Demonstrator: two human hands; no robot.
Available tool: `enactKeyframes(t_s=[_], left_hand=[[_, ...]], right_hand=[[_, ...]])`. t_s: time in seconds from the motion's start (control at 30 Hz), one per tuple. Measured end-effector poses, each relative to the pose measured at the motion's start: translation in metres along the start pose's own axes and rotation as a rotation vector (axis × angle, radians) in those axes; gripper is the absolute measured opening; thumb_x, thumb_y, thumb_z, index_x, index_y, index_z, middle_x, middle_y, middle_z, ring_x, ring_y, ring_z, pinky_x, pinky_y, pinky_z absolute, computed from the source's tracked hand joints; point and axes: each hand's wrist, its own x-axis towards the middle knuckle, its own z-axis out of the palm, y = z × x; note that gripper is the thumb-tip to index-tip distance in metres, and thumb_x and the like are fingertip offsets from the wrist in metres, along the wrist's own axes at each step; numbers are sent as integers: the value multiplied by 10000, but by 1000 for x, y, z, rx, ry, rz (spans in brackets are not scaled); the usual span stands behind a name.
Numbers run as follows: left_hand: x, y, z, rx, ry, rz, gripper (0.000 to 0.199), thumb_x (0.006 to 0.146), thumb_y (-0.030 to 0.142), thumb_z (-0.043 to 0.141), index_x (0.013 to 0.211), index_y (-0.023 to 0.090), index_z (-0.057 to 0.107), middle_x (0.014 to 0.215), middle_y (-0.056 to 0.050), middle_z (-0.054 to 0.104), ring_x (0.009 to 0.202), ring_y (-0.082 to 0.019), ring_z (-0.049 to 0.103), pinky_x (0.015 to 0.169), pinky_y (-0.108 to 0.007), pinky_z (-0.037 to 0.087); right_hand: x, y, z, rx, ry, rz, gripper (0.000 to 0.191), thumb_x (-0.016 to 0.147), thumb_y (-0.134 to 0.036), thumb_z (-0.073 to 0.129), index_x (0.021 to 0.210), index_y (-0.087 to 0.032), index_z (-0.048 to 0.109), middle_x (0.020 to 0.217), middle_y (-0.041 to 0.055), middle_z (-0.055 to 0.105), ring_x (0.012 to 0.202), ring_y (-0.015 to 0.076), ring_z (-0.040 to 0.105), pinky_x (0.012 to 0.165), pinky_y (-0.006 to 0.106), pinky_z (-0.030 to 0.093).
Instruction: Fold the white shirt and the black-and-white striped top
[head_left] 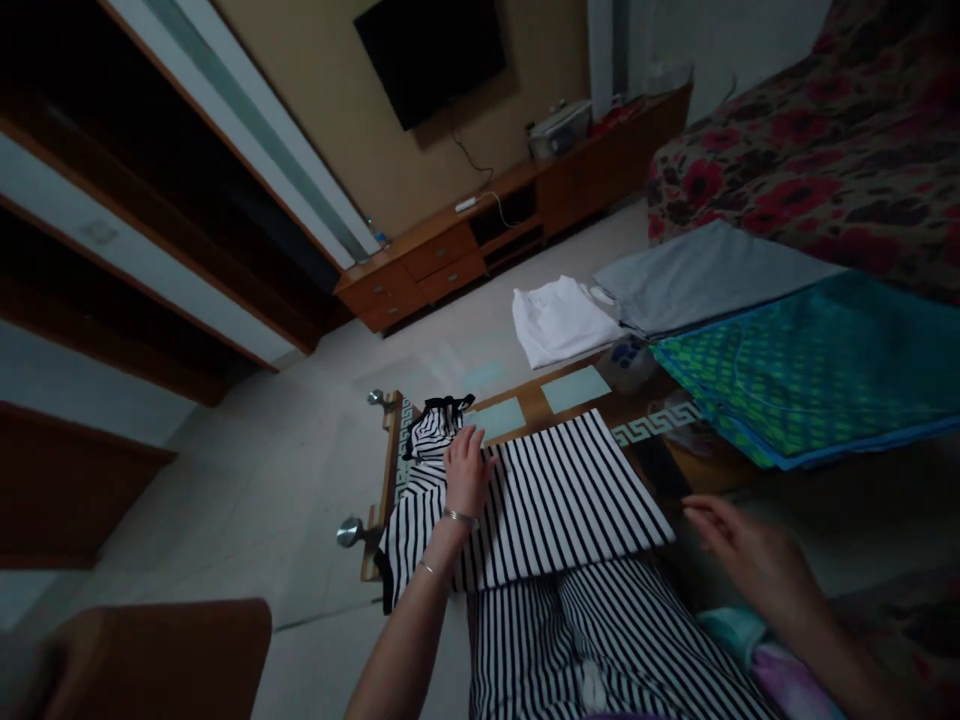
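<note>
A black-and-white striped shirt [555, 500] with black trim lies over the near part of a low wooden table. Its right part is flat and squared, while the trimmed part at the left is bunched. My left hand [466, 475], with bracelets on the wrist, rests on the stripes with its fingers apart and lying flat. Just off the shirt's right corner is my right hand [739, 545], its fingers stretched out and holding nothing that I can see. My own striped trousers [555, 650] show directly below the shirt.
Beyond the table's patterned glass top [577, 388] lies a folded white cloth item [562, 320]. Grey fabric [712, 275] and green-blue fabric [817, 360] are spread at the right, beside a floral sofa [787, 150]. A brown chair-like edge [165, 655] stands at lower left.
</note>
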Motion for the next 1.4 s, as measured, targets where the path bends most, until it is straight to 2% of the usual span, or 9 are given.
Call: enactKeyframes(t_s=[0.13,0.3,0.43,0.6,0.77,0.9,1.03,1.2,1.4], left_hand=[[-39,-5,3,-2,86,-146,659,836,105,411,1465,142,219,1503,-190,295,1413,-261,244,1106,-494,295],[-71,-41,-6,130,-75,-324,612,871,315,504,1417,95,339,1512,-218,265,1421,-319,203,1100,-556,260],[-97,-69,-13,194,-167,-373,589,908,441,439,1402,123,392,1516,-178,280,1412,-302,237,1102,-570,240],[-116,-76,-13,219,-88,-361,621,900,489,441,1434,183,359,1526,-153,273,1421,-302,210,1114,-563,215],[-118,-75,-13,168,-54,-370,613,886,496,472,1424,217,380,1519,-136,298,1415,-311,224,1111,-575,217],[-121,-76,-14,148,-17,-383,599,878,500,485,1407,229,409,1511,-131,317,1409,-317,236,1106,-576,231],[-122,-77,-15,127,4,-409,604,866,512,500,1397,232,428,1503,-133,332,1402,-324,253,1102,-578,245],[-123,-78,-14,113,18,-416,606,872,545,465,1394,240,431,1503,-121,335,1409,-317,239,1108,-577,235],[-123,-76,-11,150,32,-451,649,877,533,466,1430,205,378,1513,-144,306,1410,-322,233,1109,-568,233]], right_hand=[[39,-48,9,-75,22,-343,363,915,-292,327,1128,-211,611,1125,104,653,977,225,636,847,359,504],[85,-87,72,-329,-66,-721,405,913,-178,333,1232,-161,582,1362,107,510,1295,249,418,1062,429,364],[97,-67,94,-583,-68,-740,398,893,-150,370,1226,-141,589,1345,130,526,1269,270,446,1027,452,384],[112,-76,72,-834,-139,-616,303,865,-137,400,960,-142,688,1108,171,652,990,279,617,794,395,480],[161,-198,99,-835,-221,-750,291,895,-189,413,863,-147,699,890,153,683,884,241,618,772,323,436],[204,-313,180,-582,-371,-899,336,932,-263,403,978,-127,706,1008,135,689,983,219,599,867,276,397],[221,-372,257,-495,-614,-818,425,898,-451,492,1107,-129,673,1099,120,675,974,208,612,826,243,423],[217,-367,297,-593,-704,-744,569,686,-489,717,1130,-138,654,881,91,704,768,186,630,721,257,457],[231,-320,273,-444,-411,-789,340,760,-271,574,1066,-129,618,1084,128,643,954,217,577,812,281,424]])
